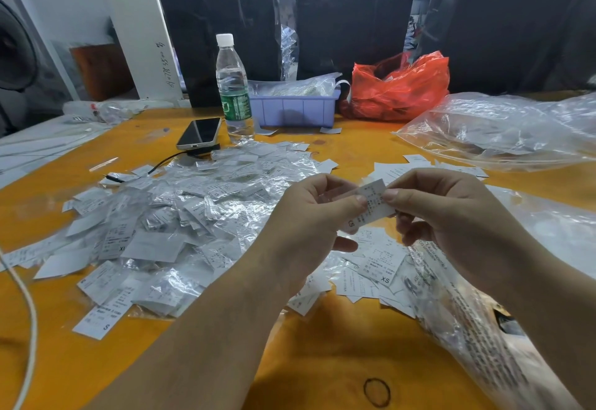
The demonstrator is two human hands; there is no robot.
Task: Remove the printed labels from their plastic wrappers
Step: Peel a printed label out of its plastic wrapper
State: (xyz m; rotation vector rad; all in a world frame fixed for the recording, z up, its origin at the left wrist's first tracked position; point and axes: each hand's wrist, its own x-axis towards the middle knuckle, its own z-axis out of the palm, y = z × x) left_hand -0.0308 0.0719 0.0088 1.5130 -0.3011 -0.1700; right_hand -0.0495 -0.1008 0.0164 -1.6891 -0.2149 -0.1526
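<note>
While both hands work above the orange table top (322, 345), the left hand (309, 212) and right hand (451, 216) each pinch one end of a small white printed paper label (374, 203) between thumb and curled fingers. It is probably featherlight, limp and easily creased; its clear plastic wrapper (335, 195), seemingly under the left fingers, likely slips, so grip the edges. Left of the label lies a heap of wrapped labels (167, 225); beyond it stand a clear water bottle (233, 87), a lilac plastic tray (296, 109) and a red plastic bag (400, 87).
</note>
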